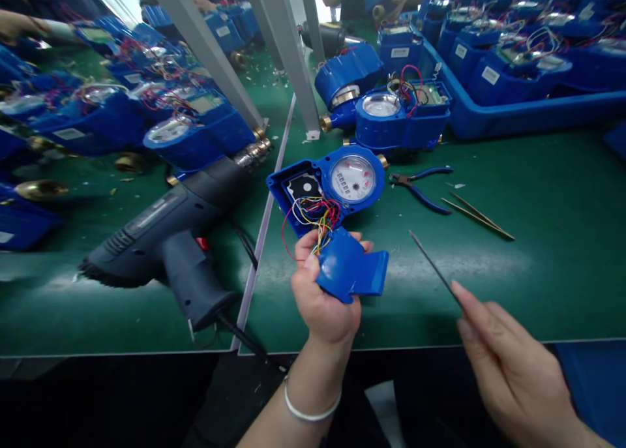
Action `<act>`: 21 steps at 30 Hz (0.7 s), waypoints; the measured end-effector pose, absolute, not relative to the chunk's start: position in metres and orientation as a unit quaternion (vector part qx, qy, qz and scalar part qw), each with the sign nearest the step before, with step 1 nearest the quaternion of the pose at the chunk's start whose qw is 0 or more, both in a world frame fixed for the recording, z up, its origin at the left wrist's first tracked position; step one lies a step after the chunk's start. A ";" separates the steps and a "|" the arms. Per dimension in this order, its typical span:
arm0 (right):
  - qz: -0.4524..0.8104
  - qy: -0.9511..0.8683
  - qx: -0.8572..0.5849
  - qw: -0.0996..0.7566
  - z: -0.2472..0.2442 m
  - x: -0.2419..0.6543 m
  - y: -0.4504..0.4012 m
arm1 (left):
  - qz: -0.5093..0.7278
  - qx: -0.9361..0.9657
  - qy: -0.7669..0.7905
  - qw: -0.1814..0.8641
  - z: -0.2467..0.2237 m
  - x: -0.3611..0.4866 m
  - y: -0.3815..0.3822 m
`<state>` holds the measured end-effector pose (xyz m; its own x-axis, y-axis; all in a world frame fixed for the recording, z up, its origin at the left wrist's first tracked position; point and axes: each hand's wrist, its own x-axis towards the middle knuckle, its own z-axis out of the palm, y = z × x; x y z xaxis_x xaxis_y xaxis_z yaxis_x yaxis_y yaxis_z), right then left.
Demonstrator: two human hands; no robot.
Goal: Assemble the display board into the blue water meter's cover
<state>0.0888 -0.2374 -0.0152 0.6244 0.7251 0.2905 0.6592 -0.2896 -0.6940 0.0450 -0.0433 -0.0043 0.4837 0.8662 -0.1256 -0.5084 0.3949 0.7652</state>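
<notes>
Left hand (327, 308) grasps the glossy blue wrapped module (348, 264) beside the blue plastic round-dialled meter (342, 177) on the green table (548, 180), likely keeping thin multicoloured wires (320, 210) slack; right hand (513, 360) pinches a slim grey metal rod (435, 265), tip clear.

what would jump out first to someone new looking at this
Probably the open blue meter mid-picture, its tangled coloured wires spilling toward the blue plastic piece in the left hand. Next, the bulky dark heat gun lying to the left, then the thin metal tool in the right hand.
</notes>
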 end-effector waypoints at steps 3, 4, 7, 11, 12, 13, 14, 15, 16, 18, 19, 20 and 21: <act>-0.021 -0.404 -0.839 0.363 -0.017 0.111 -0.242 | 0.401 0.305 0.269 0.821 0.002 0.041 -0.042; -0.039 -0.403 -0.848 0.342 -0.019 0.117 -0.241 | 0.390 0.296 0.270 0.829 0.003 0.039 -0.042; -0.101 -0.417 -0.866 0.257 -0.026 0.132 -0.239 | 0.356 0.273 0.270 0.852 0.003 0.033 -0.041; -0.132 -0.458 -0.864 0.163 -0.038 0.145 -0.236 | 0.317 0.234 0.271 0.878 0.003 0.029 -0.039; -0.127 -0.467 -0.861 0.153 -0.040 0.147 -0.236 | 0.308 0.226 0.268 0.884 0.003 0.029 -0.039; -0.123 -0.474 -0.860 0.146 -0.041 0.149 -0.234 | 0.298 0.219 0.265 0.891 0.003 0.028 -0.038; -0.119 -0.477 -0.859 0.139 -0.042 0.150 -0.233 | 0.287 0.212 0.261 0.897 0.004 0.028 -0.038; -0.116 -0.478 -0.861 0.132 -0.042 0.152 -0.231 | 0.276 0.206 0.258 0.903 0.004 0.028 -0.037; -0.114 -0.478 -0.862 0.127 -0.040 0.152 -0.229 | 0.267 0.200 0.254 0.908 0.005 0.028 -0.036; -0.105 -0.480 -0.860 0.136 -0.036 0.155 -0.223 | 0.253 0.195 0.244 0.916 0.005 0.027 -0.035; -0.095 -0.486 -0.856 0.149 -0.033 0.156 -0.219 | 0.249 0.195 0.239 0.918 0.005 0.027 -0.035; -0.083 -0.495 -0.849 0.166 -0.029 0.159 -0.216 | 0.246 0.197 0.233 0.920 0.005 0.026 -0.034; -0.072 -0.502 -0.842 0.182 -0.026 0.162 -0.212 | 0.244 0.198 0.229 0.921 0.004 0.026 -0.034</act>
